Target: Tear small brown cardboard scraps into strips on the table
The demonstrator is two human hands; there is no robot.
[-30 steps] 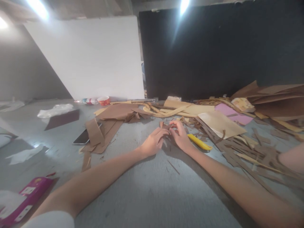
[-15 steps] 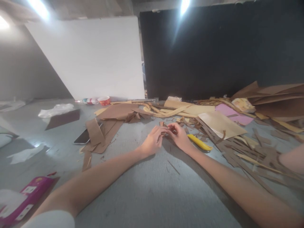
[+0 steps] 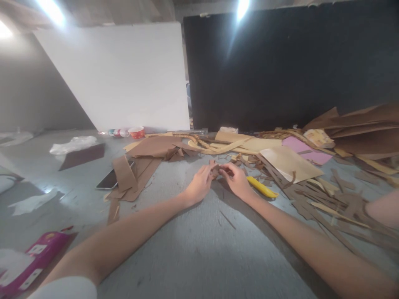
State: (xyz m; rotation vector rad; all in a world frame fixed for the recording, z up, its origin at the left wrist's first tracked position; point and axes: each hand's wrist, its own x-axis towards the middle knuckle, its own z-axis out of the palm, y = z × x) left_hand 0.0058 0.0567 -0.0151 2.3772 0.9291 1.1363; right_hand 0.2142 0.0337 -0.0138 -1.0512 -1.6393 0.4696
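Between my hands, at the middle of the table, is a small piece of brown paper (image 3: 215, 170), apparently folded or curled. My left hand (image 3: 200, 182) grips it from the left, fingers bent around its edge. From the other side my right hand (image 3: 234, 177) pinches it between thumb and fingers. Fingers cover much of the piece, so its full shape is hidden. Just right of my right hand lies a yellow tool, perhaps a cutter (image 3: 262, 187). Thin brown slivers (image 3: 228, 220) lie on the grey table (image 3: 199, 257) below my hands.
Brown sheets (image 3: 143, 174) partly cover a phone (image 3: 107, 180) on the left. A magenta packet (image 3: 46, 253) lies nearer me. Paper strips (image 3: 314, 203), a beige sheet (image 3: 289, 164) and pink sheets (image 3: 297, 145) fill the right, where another person's arm (image 3: 385, 207) reaches in. Boards (image 3: 280, 70) stand behind.
My left fingers have shifted slightly back, and more of the brown paper piece shows between my hands. My right hand stays almost in place, still pinching.
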